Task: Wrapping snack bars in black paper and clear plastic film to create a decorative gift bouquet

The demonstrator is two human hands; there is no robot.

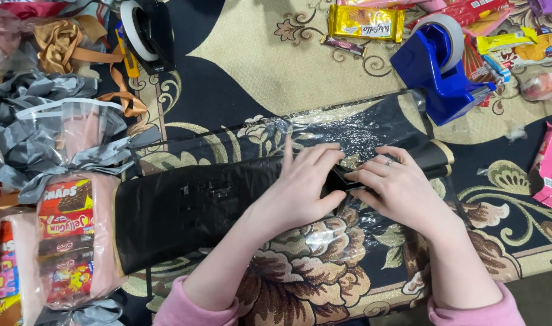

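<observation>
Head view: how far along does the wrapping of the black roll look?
Done: a pink snack bundle tied with grey ribbon lies finished at the left. In hand: both hands, left hand and right hand, press on the black roll lying on clear cellophane. Left: the cellophane is spread open and not closed around the roll; both tape dispensers, blue and black, sit untouched.

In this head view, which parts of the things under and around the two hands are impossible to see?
- Black roll: the seam under the left hand and right hand is covered by them.
- Clear film: glare hides its edges.
- Wrapped snack bundle: its lower end is cut off by the frame edge.
- Black tape dispenser: its top is cut off by the upper edge.
</observation>
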